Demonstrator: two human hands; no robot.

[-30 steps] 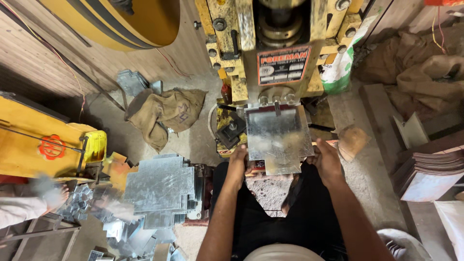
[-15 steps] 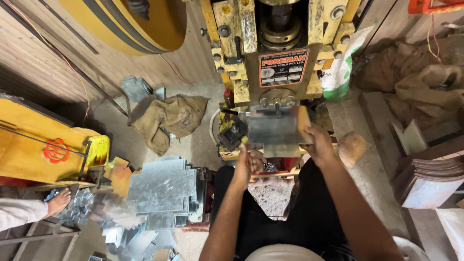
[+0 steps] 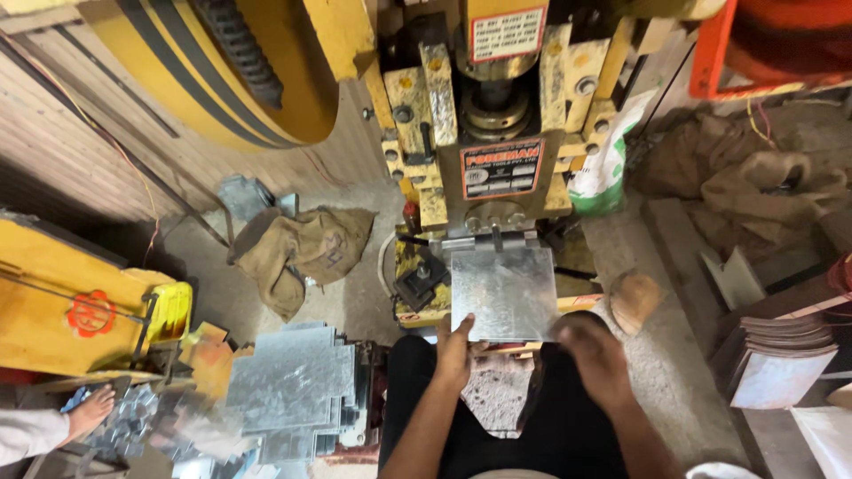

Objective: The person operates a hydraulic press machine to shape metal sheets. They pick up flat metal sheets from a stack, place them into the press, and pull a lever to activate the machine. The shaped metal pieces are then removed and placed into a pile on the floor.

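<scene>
A: Where was the metal sheet (image 3: 502,291)?

B: It lay flat at the foot of the yellow press (image 3: 497,133), far edge pushed under the tooling. The left hand (image 3: 455,348) pinched its near-left corner; the right hand (image 3: 593,355) was blurred at the near-right corner, so its grip couldn't be told.

A: What could have gone wrong?

B: Probably fingers creeping towards the press, or a sharp edge cutting a palm if the sheet slipped.

A: Room to move?

B: Tight: the sheet stack (image 3: 293,390) sat left of the press, a burlap sack (image 3: 302,253) beyond it
</scene>
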